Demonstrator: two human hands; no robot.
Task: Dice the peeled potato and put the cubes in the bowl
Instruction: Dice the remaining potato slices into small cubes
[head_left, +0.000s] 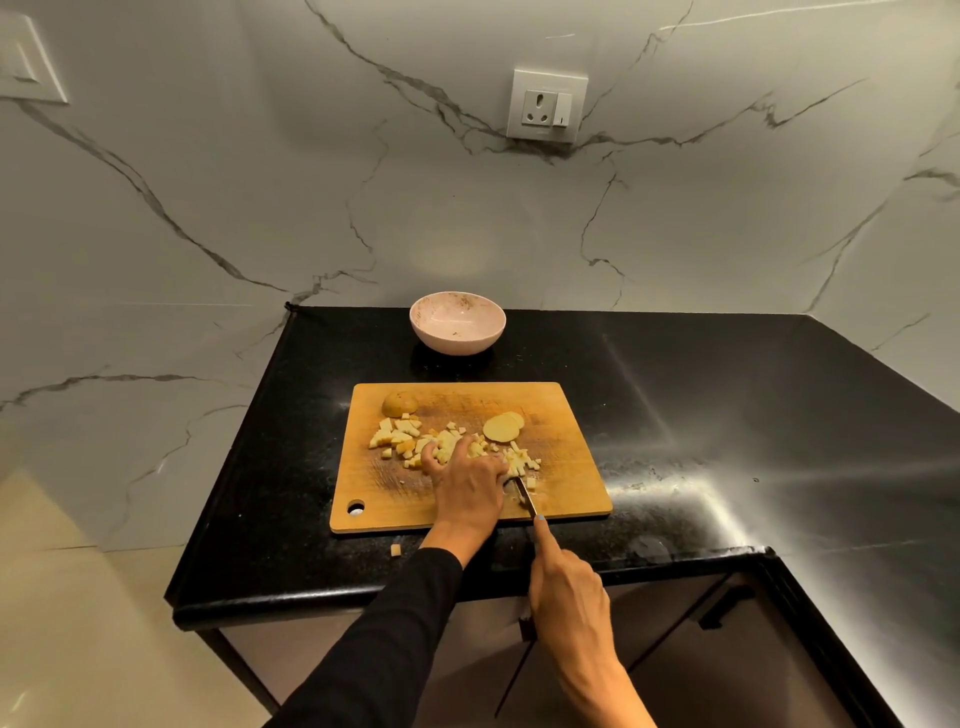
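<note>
The rectangular wooden cutting board (571, 467) lies on the black stone counter (727, 441). Behind the board stands the round pale ceramic bowl (457, 322). On the board's far left corner sits a rounded potato end (399, 404); pale potato cubes (400, 439) spread across its middle — round slices (503, 427) just right of them. One stray cube (396, 550) lies off the board's near edge, on the counter — left of centre.
</note>
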